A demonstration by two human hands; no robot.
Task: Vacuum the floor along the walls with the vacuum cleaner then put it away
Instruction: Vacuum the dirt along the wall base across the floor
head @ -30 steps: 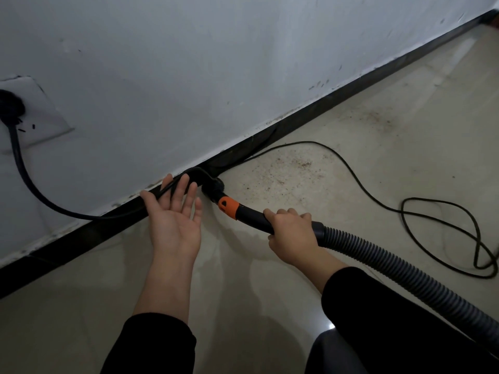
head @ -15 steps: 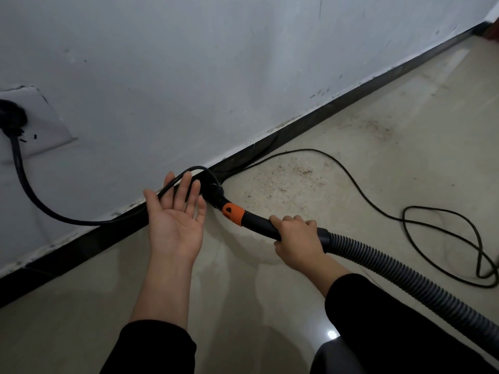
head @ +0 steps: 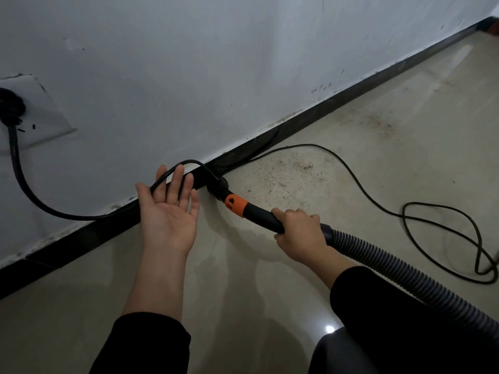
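**Vacuum cleaner position.** The vacuum hose assembly enters the frame from 4 o'clock and runs toward the centre. The grey corrugated hose (head: 391, 265) joins a black handle tube (head: 259, 215), which ends in an orange collar (head: 235, 203) and a black nozzle (head: 217, 184). The nozzle tip sits at the junction of the floor (head: 378, 171) and the black baseboard (head: 81, 238), just at 12 o'clock of frame centre. The cleaner body is not in view.

**Right hand.** The right hand (head: 297, 230) grips the handle tube from above, with the fingers curled round it where the tube meets the hose. It lies at 4 o'clock of the nozzle.

**Left hand.** The left hand (head: 167, 211) is turned palm up at 8 o'clock of the nozzle, with the fingers straight and slightly spread. It grips nothing. The power cord (head: 81, 217) rests across its fingers.

**Cord routing.** The plug (head: 9, 106) sits in a white socket plate (head: 43, 112) on the wall (head: 243, 63) at 9 o'clock. The cord drops, curves along the baseboard, crosses the left fingers and arcs over to the nozzle. A thinner run passes across the floor to loose loops at 3 o'clock.

**Floor condition.** Fine brown debris (head: 297, 168) lies at 2 o'clock of the nozzle, near the baseboard.
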